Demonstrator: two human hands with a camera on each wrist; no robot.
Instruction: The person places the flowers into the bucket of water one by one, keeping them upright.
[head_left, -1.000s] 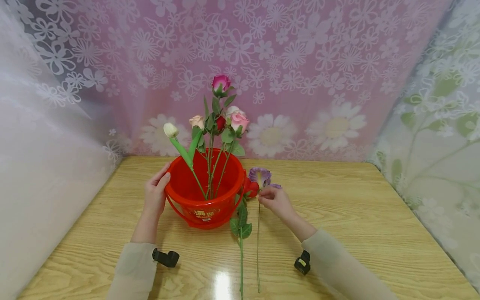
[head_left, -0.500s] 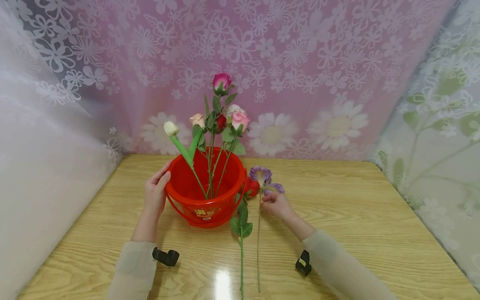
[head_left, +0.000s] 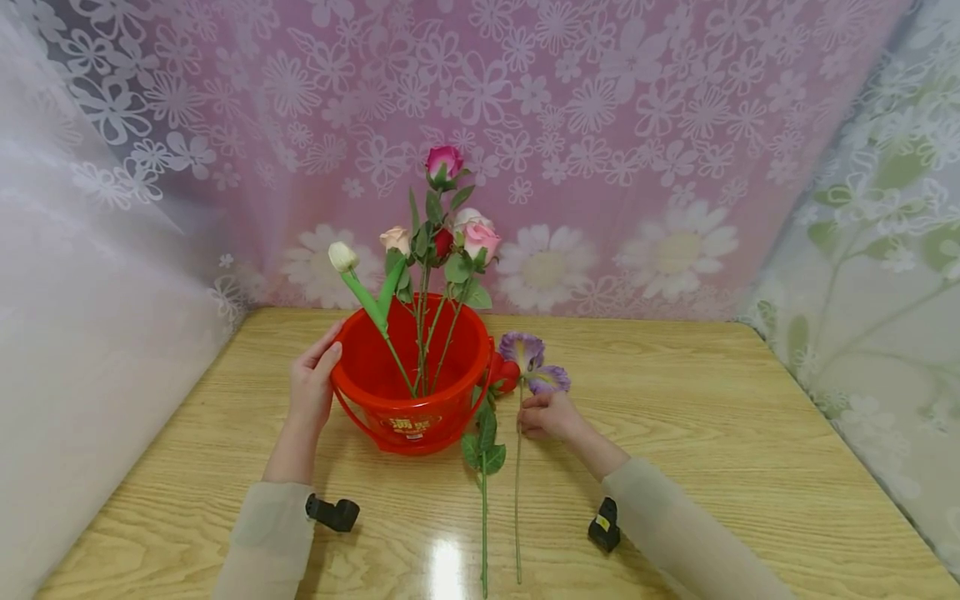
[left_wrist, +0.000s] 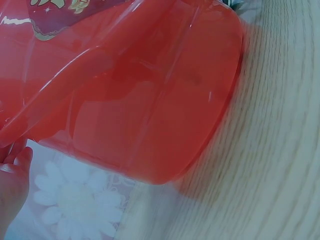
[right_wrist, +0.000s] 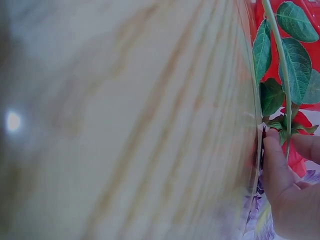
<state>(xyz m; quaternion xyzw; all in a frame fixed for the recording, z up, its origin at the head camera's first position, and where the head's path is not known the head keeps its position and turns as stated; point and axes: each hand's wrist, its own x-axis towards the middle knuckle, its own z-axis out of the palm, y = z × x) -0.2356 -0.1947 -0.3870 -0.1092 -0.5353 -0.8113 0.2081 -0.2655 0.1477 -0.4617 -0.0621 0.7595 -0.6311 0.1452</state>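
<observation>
In the head view, a red plastic bucket (head_left: 358, 407) stands left of the table's middle. My left hand (head_left: 309, 396) holds its left rim, thumb at the near side; the left wrist view catches only part of that hand (left_wrist: 12, 182) by the bucket's edge. A purple iris (head_left: 522, 348) lies right of the bucket, its thin stem running toward me. My right hand (head_left: 553, 417) pinches that stem just below the bloom. In the right wrist view the stem (right_wrist: 281, 52) passes between thumb and finger. A red rose (head_left: 507, 377) with green leaves lies alongside, partly behind the bucket's handle.
Inside the bucket stand a white tulip (head_left: 342, 257) and several roses, among them a magenta one (head_left: 444, 160) and a pink one (head_left: 481, 240). The wooden table (head_left: 675, 400) meets a pink floral curtain (head_left: 600, 167) at the back.
My right hand has slid slightly down the iris stem toward me, uncovering the lower purple petal. My left hand and the bucket stay about where they were.
</observation>
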